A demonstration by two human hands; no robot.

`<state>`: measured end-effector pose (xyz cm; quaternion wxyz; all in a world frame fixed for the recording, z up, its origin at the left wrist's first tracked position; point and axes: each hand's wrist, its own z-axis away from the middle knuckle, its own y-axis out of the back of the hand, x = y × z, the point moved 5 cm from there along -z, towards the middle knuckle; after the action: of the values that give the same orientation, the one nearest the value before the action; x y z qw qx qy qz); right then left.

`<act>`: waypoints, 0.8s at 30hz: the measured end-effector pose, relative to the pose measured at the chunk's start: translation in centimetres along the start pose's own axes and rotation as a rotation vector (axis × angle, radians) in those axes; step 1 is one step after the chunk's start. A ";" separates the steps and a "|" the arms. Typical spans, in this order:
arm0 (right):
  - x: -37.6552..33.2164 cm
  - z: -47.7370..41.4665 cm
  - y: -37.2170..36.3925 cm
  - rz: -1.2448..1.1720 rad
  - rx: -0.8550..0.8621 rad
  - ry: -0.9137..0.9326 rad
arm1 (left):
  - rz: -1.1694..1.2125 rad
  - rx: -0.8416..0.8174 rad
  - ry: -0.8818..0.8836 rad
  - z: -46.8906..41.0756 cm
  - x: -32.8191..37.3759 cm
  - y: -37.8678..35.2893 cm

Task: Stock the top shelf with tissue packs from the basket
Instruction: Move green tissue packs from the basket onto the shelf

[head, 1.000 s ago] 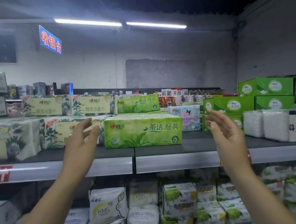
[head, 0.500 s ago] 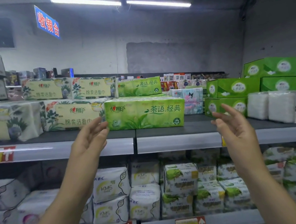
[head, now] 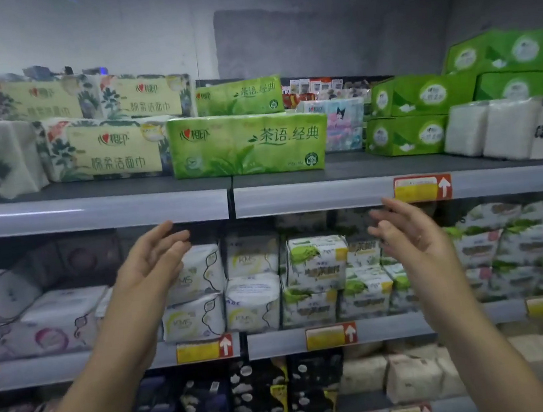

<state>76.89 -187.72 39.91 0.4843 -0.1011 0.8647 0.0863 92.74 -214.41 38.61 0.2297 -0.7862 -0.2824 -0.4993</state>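
green tissue pack (head: 248, 145) sat on the top shelf (head: 91, 214) near the front edge, long printed face out, just beside a cream pack (head: 114, 150). probably faced that way so the label reads from the aisle. print: 心相印, 茶语.经典, a "100" badge. cream pack: 心相印, 棉柔洁面巾. left hand (head: 147, 260) and right hand (head: 412, 239) hung below the shelf lip, palms facing, fingers loose, holding nothing. basket not in view.
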 end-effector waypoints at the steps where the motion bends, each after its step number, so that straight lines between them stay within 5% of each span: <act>1: 0.7 0.5 0.0 0.034 -0.026 -0.014 | 0.003 0.001 0.018 0.5 -0.5 0.0; 18: 13.3 14.5 0.2 -0.070 -0.087 -0.581 | -0.038 0.008 0.462 14.3 -14.3 3.9; 24: 15.7 15.9 0.6 -0.081 -0.066 -0.632 | -0.098 0.034 0.540 16.3 -16.3 4.6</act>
<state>81.78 -184.62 18.27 0.7283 -0.1195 0.6636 0.1222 100.94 -210.82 16.85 0.2853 -0.6062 -0.2568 -0.6966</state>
